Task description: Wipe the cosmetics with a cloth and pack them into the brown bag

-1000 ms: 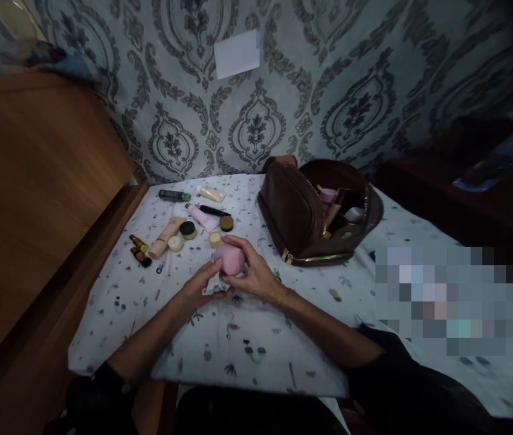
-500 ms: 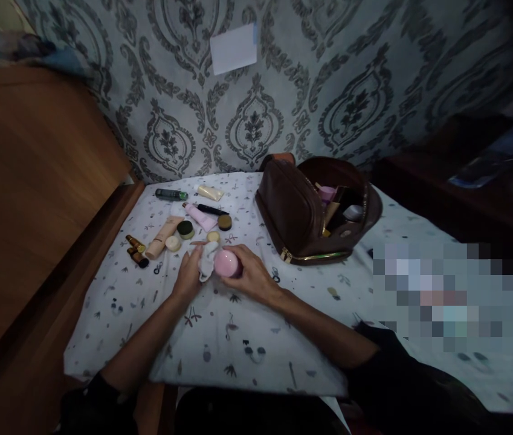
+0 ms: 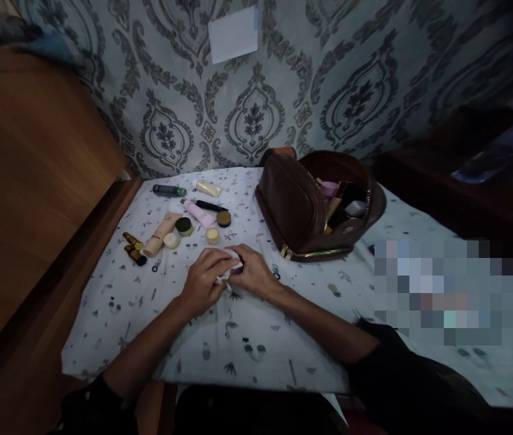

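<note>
My left hand [image 3: 206, 279] is closed on a white cloth or wipe [image 3: 223, 277], pressed over the top of a small round pink jar [image 3: 239, 264]. Gripping that jar from the side is my right hand [image 3: 255, 273]; fingers and cloth hide most of it. Just beyond my hands stand a cream-coloured jar [image 3: 212, 235] and a brown-topped jar [image 3: 223, 219]. To the left are a dark-lidded jar [image 3: 183, 226], a small pale jar [image 3: 171, 241] and a beige tube [image 3: 162, 234].
An open brown leather bag [image 3: 290, 205] with cosmetics inside stands right of centre. Farther back lie a pink tube [image 3: 199, 212], a black pen-like stick [image 3: 211, 206], a cream tube [image 3: 208, 188] and a dark green tube [image 3: 169, 191]. Small gold-and-brown bottles [image 3: 135, 255] lie left. A wooden panel [image 3: 34, 199] bounds the left.
My left hand has moved right with the white cloth, bringing it onto the pink jar's top. My right hand still holds the jar. The view has tilted slightly down.
</note>
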Available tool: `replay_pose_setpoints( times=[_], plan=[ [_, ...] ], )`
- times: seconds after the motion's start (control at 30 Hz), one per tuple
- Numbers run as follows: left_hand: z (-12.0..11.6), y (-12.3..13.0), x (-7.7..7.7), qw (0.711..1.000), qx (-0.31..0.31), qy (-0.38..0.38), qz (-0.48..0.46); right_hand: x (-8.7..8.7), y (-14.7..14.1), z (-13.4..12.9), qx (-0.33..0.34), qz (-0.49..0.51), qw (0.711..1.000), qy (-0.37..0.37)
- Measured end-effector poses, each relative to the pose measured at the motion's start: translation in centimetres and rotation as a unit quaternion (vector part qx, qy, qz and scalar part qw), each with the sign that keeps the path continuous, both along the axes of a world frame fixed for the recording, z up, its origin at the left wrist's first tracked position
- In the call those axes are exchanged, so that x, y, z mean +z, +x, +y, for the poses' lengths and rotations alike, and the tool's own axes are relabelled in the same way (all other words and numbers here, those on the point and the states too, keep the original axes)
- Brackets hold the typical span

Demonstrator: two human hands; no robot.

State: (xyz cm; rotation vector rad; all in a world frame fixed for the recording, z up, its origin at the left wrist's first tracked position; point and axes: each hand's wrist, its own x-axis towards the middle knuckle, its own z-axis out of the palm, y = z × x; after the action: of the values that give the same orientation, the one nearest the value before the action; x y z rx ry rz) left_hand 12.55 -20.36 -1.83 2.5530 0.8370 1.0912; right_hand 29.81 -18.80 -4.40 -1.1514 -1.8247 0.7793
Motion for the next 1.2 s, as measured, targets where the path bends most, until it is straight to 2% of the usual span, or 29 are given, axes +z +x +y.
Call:
replay_pose_setpoints(
  times=[0.07, 0.13, 0.27, 0.43, 0.6, 0.77, 0.97, 1.1, 1.2],
  plan=[
    [0.0, 0.0, 0.0, 0.999, -0.030, 0.015, 0.011, 0.0, 0.0, 0.0, 0.002, 0.005, 1.000, -0.004],
    [0.3, -0.1, -0.1, 0.999, -0.033, 0.019, 0.002, 0.0, 0.1, 0.0, 0.003, 0.007, 1.000, -0.003],
    [1.2, -0.8, -0.5, 0.999, 0.027, -0.005, -0.029, -0.2, 0.3, 0.2, 0.003, -0.004, 1.000, -0.004],
    [1.5, -1.2, -0.6, 0.993, 0.083, -0.072, -0.040, -0.5, 0.6, 0.7, 0.052, 0.020, 0.998, -0.026],
    [1.2, -0.8, -0.4, 0.992, 0.098, -0.071, -0.040, -0.6, 0.5, 0.7, 0.008, 0.051, 0.997, -0.055],
    [0.8, -0.4, -0.2, 0.994, 0.102, -0.032, -0.018, -0.2, 0.3, 0.5, -0.054, 0.035, 0.996, -0.058],
    [0.0, -0.2, -0.1, 0.993, 0.082, 0.083, 0.029, 0.3, 0.3, 0.5, -0.085, 0.014, 0.995, -0.059],
    [-0.4, 0.1, -0.2, 0.989, 0.035, 0.127, 0.066, 0.3, 0.2, 0.3, -0.080, -0.013, 0.996, -0.038],
    [-0.6, 0.4, -0.1, 0.985, 0.019, 0.142, 0.092, 0.0, 0.2, 0.0, -0.041, -0.017, 0.999, 0.002]
  ],
)
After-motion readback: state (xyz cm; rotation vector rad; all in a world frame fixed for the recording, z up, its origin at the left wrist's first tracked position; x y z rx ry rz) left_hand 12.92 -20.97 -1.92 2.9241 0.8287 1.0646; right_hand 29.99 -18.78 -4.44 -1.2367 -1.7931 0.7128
